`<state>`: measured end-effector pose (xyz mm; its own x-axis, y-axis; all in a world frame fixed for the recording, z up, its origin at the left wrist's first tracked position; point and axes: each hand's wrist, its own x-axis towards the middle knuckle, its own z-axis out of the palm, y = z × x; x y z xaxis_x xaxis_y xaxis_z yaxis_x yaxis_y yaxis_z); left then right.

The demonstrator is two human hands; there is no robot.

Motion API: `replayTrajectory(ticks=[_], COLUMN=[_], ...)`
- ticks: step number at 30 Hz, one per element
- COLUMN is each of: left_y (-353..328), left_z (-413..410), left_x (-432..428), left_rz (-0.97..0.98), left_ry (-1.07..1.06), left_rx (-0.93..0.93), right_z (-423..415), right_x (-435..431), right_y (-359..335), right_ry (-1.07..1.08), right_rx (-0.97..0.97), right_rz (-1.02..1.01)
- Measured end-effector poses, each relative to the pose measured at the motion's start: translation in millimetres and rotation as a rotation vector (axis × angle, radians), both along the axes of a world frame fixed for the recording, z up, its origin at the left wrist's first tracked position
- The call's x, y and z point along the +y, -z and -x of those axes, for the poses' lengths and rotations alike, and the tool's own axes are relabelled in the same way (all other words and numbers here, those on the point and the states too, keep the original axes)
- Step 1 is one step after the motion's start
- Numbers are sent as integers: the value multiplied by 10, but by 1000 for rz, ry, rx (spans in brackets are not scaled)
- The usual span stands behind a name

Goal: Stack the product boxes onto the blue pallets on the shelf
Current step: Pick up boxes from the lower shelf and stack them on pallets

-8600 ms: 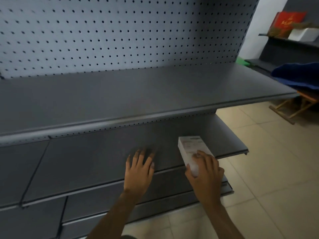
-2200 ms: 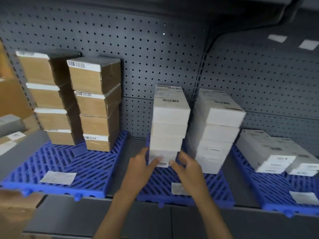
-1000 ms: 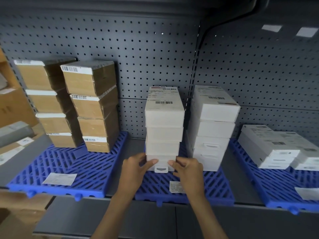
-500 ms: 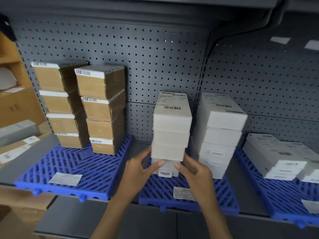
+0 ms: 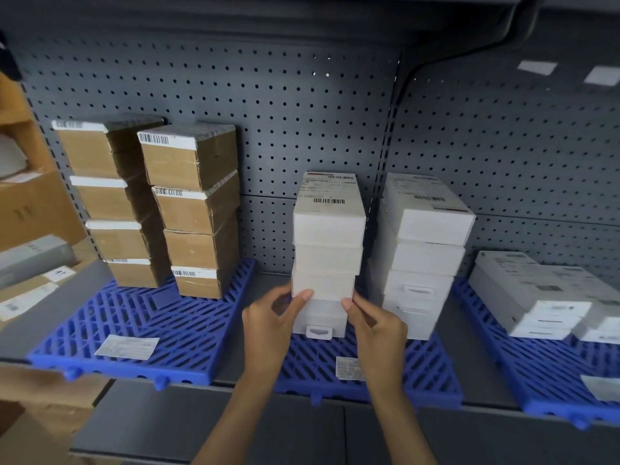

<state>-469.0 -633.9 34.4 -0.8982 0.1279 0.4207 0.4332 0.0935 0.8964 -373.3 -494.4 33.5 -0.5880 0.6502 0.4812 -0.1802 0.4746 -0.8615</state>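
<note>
On the middle blue pallet (image 5: 419, 370), left hand (image 5: 275, 320) and right hand (image 5: 377, 328) pinch the white stack (image 5: 327, 229) low down. A crooked nudge could topple it.

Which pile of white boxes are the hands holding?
The left white stack on the middle pallet: the left hand and right hand hold its sides. The neighbouring stack and the low right pile go untouched.

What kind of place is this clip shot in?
Likely a stockroom or shop storage aisle: a metal shelf with a grey pegboard back, blue pallets on it, and stacked barcoded brown boxes and white boxes.
</note>
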Motion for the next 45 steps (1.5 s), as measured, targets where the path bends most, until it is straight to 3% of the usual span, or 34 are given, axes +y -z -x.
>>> replayTrajectory(ticks=[12, 21, 27, 36, 42, 45], left_y=[4, 23, 19, 30, 2, -115], left_z=[-78, -109, -136, -214, -121, -111], left_x=[125, 63, 95, 68, -72, -90], left_rz=[-85, -138, -203, -223, -83, -156], left_ry=[-127, -37, -41, -26, 76, 145], left_rx=[-21, -97, -149, -107, -58, -73], right_z=[74, 96, 89, 18, -46, -38], right_x=[18, -74, -125, -139, -59, -77], right_y=[-47, 88, 68, 93, -39, -227], right_ry=[89, 65, 101, 76, 31, -38], right_rx=[-6, 41, 56, 67, 21, 86], right_rz=[3, 132, 49, 23, 46, 108])
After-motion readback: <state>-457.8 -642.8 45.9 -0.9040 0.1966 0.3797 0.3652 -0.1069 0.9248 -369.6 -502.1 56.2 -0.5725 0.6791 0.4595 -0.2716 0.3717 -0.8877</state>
